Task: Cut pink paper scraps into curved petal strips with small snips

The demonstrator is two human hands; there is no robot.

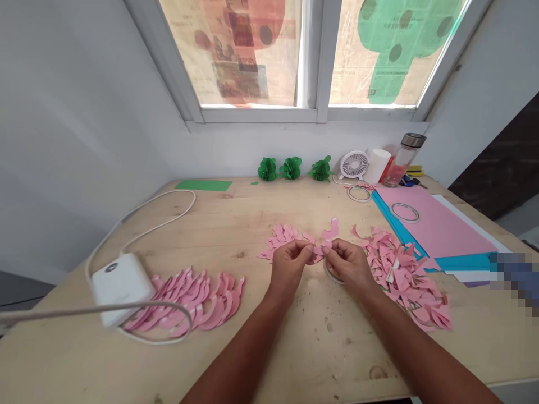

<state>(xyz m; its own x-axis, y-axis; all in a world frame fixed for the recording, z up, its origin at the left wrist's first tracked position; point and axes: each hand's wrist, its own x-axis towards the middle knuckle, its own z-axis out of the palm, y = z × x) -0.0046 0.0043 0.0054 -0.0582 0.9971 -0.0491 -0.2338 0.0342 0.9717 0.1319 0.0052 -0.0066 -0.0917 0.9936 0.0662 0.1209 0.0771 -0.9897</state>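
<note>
Both hands meet over the middle of the wooden table. My left hand pinches one end of a small pink paper piece, and my right hand pinches its other end. Just beyond the fingers lies a curved pink strip. A tape roll is partly hidden under my right hand. Small pink cutouts are grouped beside my left hand. Right of my right hand is a heap of pink scraps. Curved pink pieces lie in rows at the left.
A white box with a looping cable stands left. Green paper ornaments, a fan, a white roll and a bottle line the back. Pink sheets with another tape roll lie right.
</note>
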